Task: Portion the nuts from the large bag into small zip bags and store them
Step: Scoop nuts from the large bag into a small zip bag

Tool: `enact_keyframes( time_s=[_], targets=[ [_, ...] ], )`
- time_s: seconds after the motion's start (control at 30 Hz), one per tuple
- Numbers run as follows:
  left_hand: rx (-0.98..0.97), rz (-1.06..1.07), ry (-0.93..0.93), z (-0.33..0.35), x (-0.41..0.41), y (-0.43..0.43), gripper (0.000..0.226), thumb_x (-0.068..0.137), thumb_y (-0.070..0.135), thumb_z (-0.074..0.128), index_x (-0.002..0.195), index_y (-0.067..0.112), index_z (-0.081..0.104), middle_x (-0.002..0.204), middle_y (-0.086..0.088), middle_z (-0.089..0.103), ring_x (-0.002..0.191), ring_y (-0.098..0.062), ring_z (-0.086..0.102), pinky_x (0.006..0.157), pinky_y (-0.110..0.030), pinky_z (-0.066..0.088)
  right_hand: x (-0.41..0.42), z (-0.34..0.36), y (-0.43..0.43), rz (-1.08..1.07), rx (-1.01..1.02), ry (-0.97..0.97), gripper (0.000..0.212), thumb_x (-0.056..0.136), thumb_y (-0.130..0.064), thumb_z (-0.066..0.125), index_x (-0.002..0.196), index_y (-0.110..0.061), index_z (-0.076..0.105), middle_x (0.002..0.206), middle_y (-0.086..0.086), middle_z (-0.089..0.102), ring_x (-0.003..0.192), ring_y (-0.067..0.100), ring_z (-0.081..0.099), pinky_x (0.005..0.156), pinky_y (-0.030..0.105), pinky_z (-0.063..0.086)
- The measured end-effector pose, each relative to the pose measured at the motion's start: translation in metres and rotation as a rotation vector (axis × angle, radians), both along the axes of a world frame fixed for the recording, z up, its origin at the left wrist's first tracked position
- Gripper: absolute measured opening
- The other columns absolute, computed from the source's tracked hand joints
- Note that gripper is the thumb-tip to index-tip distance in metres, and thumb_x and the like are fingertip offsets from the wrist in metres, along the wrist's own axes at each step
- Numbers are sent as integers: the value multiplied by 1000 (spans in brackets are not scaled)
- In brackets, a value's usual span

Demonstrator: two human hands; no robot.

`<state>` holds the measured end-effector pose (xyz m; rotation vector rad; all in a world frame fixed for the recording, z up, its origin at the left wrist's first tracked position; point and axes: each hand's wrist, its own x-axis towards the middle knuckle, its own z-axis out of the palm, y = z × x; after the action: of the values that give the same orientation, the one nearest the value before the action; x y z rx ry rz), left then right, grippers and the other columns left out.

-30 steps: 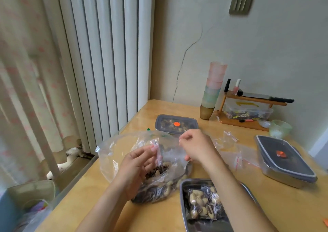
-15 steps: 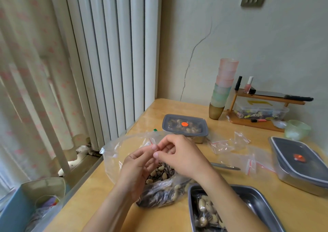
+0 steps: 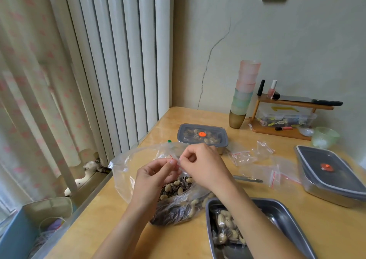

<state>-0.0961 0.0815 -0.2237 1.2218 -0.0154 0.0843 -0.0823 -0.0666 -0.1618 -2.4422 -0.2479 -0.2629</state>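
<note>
Both hands work a small clear zip bag w/ red seal strip [image 3: 172,157] above the wooden counter [image 3: 326,229]. Left hand [image 3: 154,173] and right hand [image 3: 204,165] each pinch its top edge, grips clamped on the plastic, fingertips nearly touching. The strip's long axis runs left-right btwn them; can't tell if the seal is shut. Directly below lies the large clear plastic bag [image 3: 122,171], mouth open, nuts and striped seeds [image 3: 178,185] inside. The open steel tray [image 3: 287,209], holding one filled small bag [image 3: 225,229], sits to the right under the right forearm, so the right hand looks nearer for stowing.
</note>
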Motion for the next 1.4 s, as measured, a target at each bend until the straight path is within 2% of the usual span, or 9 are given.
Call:
enact_keyframes(
  time_s=[0.23,0.43,0.57,0.67,0.87,0.93,1.1,1.27,1.4],
  targets=[
    [-25,-33,-26,-4,2,2,17,94,16,69,94,2,79,99,-22,76,88,-25,75,81,-25,60,2,-2,-5,156,37,53,18,86,-38,80,85,-24,69,78,-7,72,68,5,63,67,25,56],
    [61,5,-105,-7,4,0,17,95,15,70,90,2,79,86,-21,74,78,-20,69,75,-24,58,6,-1,-10,113,42,19,14,91,-28,74,78,-25,75,70,-8,73,70,5,69,73,34,61],
    [177,41,-161,-10,5,0,18,96,17,70,89,0,72,70,-11,63,68,-18,58,72,-26,51,5,-3,-8,96,37,12,16,92,-25,70,77,-25,74,67,-8,72,67,6,67,70,31,59],
    [237,55,-190,-10,4,0,15,99,13,67,88,3,71,74,-9,68,72,-16,62,76,-29,53,5,-5,-4,126,33,2,10,90,-21,71,81,-25,74,74,-7,72,70,6,66,68,27,58],
    [387,83,-268,-12,2,-1,32,95,47,64,92,16,68,82,-8,72,81,-35,67,79,-55,54,3,-4,-1,145,-22,-42,13,92,-22,70,80,-24,73,70,-8,72,69,8,67,70,34,58],
    [446,97,-299,-14,4,0,31,95,46,61,93,16,68,81,-7,71,79,-35,66,76,-58,54,3,-4,-1,146,-40,-49,14,93,-22,68,80,-24,73,70,-9,72,69,7,66,71,36,58],
    [513,158,-329,-14,5,0,25,94,36,62,86,13,65,73,-10,66,71,-40,58,61,-52,48,-3,-3,4,134,-144,-100,8,87,-21,65,79,-23,65,69,-8,64,71,14,62,69,41,57],
    [619,238,-329,-12,2,-3,26,90,6,67,69,13,54,58,5,48,57,-7,39,54,-22,33,-7,6,6,89,-316,-214,2,94,-17,56,94,-15,57,87,-2,61,78,21,55,63,33,40],
    [651,317,-313,-9,-1,-6,27,86,4,67,64,11,51,56,2,47,55,-6,37,52,-18,32,-13,9,7,93,-409,-183,8,100,-17,52,107,-19,54,101,0,63,85,22,56,69,30,33]
  ],
)
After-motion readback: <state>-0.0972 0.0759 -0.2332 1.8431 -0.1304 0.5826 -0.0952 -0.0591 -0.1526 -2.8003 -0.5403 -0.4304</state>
